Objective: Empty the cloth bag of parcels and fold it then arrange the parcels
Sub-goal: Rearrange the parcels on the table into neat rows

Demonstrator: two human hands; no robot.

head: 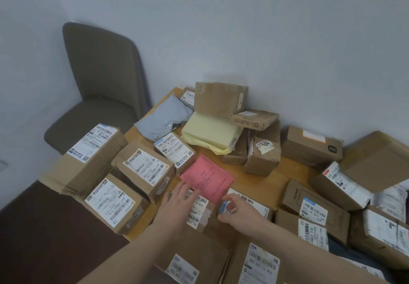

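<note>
Left hand (178, 197) flat, fingers straight, fingertips resting on the near-left corner of the pink envelope (207, 177). Right hand (238, 209) has fingers curled, thumb and fingertips pinching the left end of a small labelled carton (250, 204) just right of it. The envelope lies mid-table, partly over a labelled box (199, 208). Cardboard parcels cover the wooden table (263, 186): big ones at the left edge, a yellow mailer (210, 132) and grey poly mailer (163, 119) toward the far edge by the wall. Cloth bag: can't tell where. Grey chair (99, 84) off the far-left corner.
</note>
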